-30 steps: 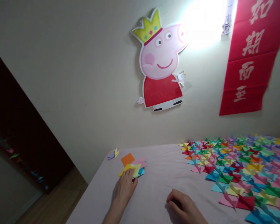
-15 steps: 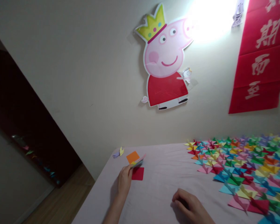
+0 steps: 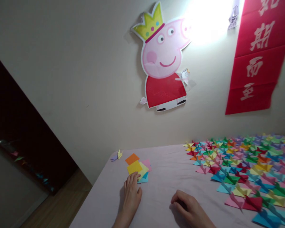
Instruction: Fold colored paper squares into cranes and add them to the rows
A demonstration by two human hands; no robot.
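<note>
your left hand (image 3: 132, 195), fingers extended and touching the near edge of the fanned paper squares (image 3: 137, 167) just ahead, is the nearer one; your right hand (image 3: 190, 206) rests apart, curled, contents hidden, to their near right.

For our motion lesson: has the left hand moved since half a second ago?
Yes: against the pig picture, the left hand sits further right and lower in view.

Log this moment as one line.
left hand: fingers at near edge of paper squares | right hand: loosely curled, apart from squares | folded paper birds: spread at picture right
</note>
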